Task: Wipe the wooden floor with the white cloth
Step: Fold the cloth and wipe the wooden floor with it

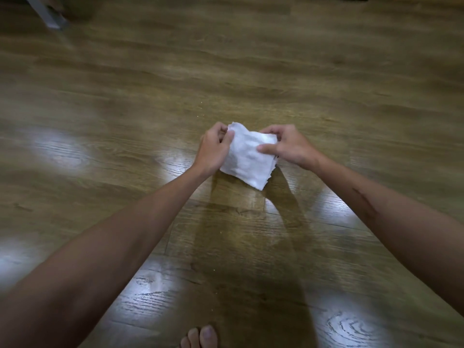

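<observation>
I hold the folded cloth (247, 156) up over the floor (251, 71) between both hands, left hand (213, 149) fingers pinching its far-left corner and right hand (288, 146) fingers clamped on its right edge, probably squaring a pad for wiping.

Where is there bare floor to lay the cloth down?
Bare wood floor lies beyond the hands up to the grey leg at top left, and to either side of the arms. It is tighter near the toes. The left hand and right hand both grip the white cloth.
</observation>
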